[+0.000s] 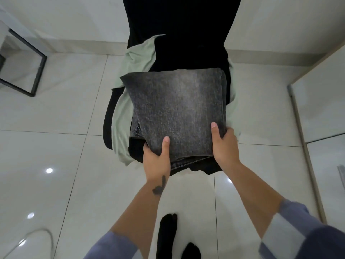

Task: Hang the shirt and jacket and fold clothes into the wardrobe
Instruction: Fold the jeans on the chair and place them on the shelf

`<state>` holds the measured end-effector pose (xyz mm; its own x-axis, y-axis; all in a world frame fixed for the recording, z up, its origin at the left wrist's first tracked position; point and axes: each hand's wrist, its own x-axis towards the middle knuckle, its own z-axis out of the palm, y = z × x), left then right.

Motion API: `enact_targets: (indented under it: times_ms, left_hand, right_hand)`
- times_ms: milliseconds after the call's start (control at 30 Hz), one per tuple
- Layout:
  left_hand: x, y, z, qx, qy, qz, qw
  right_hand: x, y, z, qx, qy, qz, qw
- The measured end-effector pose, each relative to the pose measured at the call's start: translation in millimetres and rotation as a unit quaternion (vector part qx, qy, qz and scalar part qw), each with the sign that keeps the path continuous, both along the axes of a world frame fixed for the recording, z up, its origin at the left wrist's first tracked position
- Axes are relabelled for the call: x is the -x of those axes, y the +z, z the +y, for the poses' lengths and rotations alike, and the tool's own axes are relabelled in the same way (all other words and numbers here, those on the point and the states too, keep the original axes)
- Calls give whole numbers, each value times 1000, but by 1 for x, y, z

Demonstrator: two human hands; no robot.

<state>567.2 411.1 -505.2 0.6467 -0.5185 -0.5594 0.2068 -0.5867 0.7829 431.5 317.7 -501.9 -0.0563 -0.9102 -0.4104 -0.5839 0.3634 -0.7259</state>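
Note:
A folded pair of dark grey washed jeans (pixel 177 109) lies on top of a pile of clothes on a black chair (pixel 179 25). My left hand (pixel 156 157) grips the near left corner of the jeans, thumb on top. My right hand (pixel 224 144) grips the near right corner the same way. Under the jeans lies a pale green garment (pixel 123 113), spread over the seat and hanging off its left side. A black garment (pixel 207 166) shows below the jeans at the near edge.
Glossy white floor tiles (pixel 46 146) surround the chair. A black-framed mirror (pixel 26 71) leans at the far left. A white wardrobe door (pixel 321 109) stands at the right edge. My feet in black socks (pixel 168 234) are near the bottom. A white cable (pixel 37 238) lies bottom left.

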Motion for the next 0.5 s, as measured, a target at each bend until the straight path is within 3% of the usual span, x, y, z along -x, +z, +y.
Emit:
enact_targets:
  times_ms: [67, 200, 333, 500]
  left_hand:
    - [-9, 4, -7, -19, 22, 29, 999]
    - [-27, 22, -25, -73, 39, -4, 997]
    - [-35, 57, -36, -70, 30, 110, 991]
    - [-35, 103, -47, -22, 9, 9, 1000]
  right_hand:
    - [-1, 1, -4, -39, -13, -14, 999]
    - [-6, 14, -20, -88, -51, -64, 993]
    - [-14, 37, -23, -40, -81, -74, 993]
    - [-18, 88, -22, 40, -114, -62, 991]
